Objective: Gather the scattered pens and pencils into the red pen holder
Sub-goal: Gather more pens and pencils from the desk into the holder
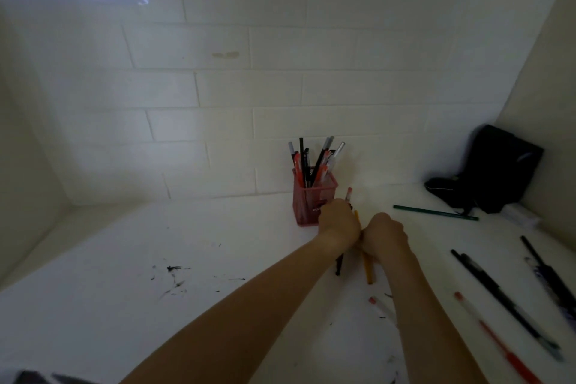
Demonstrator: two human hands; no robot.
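Both fists are curling round a small bundle: your left hand [339, 221] is gripping a black pen [339, 265] and your right hand [385, 232] a yellow pencil [367, 268], just beside the red mesh pen holder [311, 199]. You're risking knocking the already crowded holder over; five-odd pens [498, 296] are lying scattered on the white desk [156, 243].

red pen [498, 343] blurred, fingers hidden

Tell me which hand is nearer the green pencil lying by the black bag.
Right. The right hand sits left of the green pencil, slightly nearer the camera; the left hand is farther left still, in front of the red pen holder.
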